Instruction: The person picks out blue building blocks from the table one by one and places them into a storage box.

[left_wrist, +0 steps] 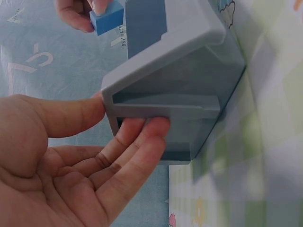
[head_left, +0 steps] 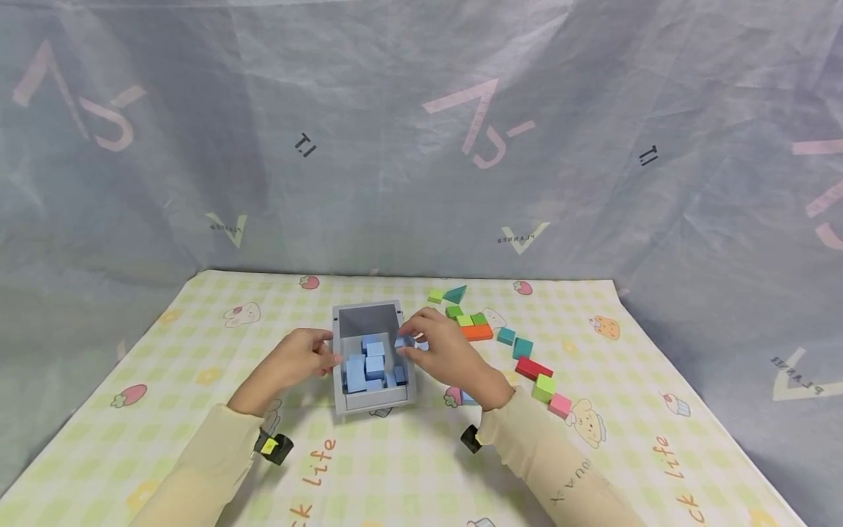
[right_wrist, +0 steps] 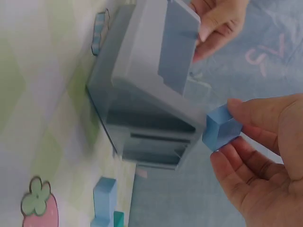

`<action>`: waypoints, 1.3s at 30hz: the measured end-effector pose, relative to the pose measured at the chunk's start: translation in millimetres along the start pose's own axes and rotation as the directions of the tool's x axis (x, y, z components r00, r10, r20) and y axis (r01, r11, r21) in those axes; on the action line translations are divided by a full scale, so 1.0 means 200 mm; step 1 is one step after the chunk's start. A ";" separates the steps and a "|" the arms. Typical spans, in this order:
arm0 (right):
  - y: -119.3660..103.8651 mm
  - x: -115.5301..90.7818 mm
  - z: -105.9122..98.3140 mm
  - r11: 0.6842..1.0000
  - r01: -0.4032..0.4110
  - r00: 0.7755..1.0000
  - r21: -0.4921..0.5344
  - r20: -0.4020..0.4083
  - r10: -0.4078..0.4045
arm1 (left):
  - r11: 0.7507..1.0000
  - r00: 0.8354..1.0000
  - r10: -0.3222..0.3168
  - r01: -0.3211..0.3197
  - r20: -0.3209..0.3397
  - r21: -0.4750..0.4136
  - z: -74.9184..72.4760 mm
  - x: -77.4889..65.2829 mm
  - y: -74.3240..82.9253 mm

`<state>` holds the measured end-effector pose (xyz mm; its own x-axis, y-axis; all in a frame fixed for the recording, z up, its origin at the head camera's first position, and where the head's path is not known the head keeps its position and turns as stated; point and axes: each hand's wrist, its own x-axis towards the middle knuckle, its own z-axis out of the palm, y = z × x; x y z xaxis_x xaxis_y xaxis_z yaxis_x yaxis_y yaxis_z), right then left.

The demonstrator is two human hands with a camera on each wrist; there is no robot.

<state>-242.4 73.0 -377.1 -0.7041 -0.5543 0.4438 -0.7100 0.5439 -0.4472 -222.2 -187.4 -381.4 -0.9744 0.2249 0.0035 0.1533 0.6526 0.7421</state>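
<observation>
A grey plastic box (head_left: 342, 404) stands on the tablecloth with several light blue blocks (head_left: 374, 366) inside. My left hand (head_left: 304, 353) grips its left side, the thumb at the rim and the fingertips under it against the outer wall, as the left wrist view shows. Between thumb and fingers, my right hand (head_left: 440, 345) pinches a blue cube (right_wrist: 221, 127) by the box's right rim. That cube also shows beyond the box in the left wrist view. Two blue blocks (right_wrist: 105, 196) lie outside the box, low in the right wrist view.
Right of the box, loose blocks are scattered: an orange bar (head_left: 477, 333), a red bar (head_left: 533, 369), a lime cube (head_left: 544, 388), a pink cube (head_left: 560, 405) and teal pieces (head_left: 522, 348). A blue block (head_left: 469, 399) shows beside my right wrist. A grey curtain (head_left: 369, 183) hangs behind the table.
</observation>
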 end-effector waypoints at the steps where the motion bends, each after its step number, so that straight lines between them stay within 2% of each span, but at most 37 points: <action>1: -0.01 0.00 0.01 1.000 0.009 1.000 -0.005 0.014 -0.009 | 1.000 1.000 -0.003 0.003 -0.001 0.002 0.00 0.00 0.00; 8: -0.04 -0.01 0.05 0.998 0.017 0.995 -0.059 0.102 -0.011 | 1.000 1.000 0.010 -0.010 0.007 -0.012 0.00 0.00 -0.01; 18: -0.03 -0.02 0.05 0.995 0.055 0.992 -0.089 0.114 -0.045 | 1.000 1.000 0.001 -0.001 0.003 0.001 0.00 0.00 0.00; 23: -0.03 -0.02 0.04 0.994 0.053 0.990 -0.098 0.137 -0.039 | 1.000 1.000 -0.014 0.014 0.004 -0.020 0.00 0.00 0.00; 32: -0.02 -0.03 0.03 0.996 0.052 0.989 -0.075 0.143 -0.041 | 1.000 1.000 0.007 -0.006 0.010 -0.014 0.00 -0.01 0.01; 39: -0.03 -0.06 -0.03 0.997 0.027 0.991 -0.066 0.132 -0.018 | 1.000 1.000 0.015 -0.014 0.008 -0.020 0.00 -0.02 0.01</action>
<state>-229.7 80.8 -374.7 -0.6843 -0.6425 0.3450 -0.7275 0.5692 -0.3830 -218.5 -186.3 -380.1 -0.9707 0.2400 0.0092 0.1640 0.6346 0.7553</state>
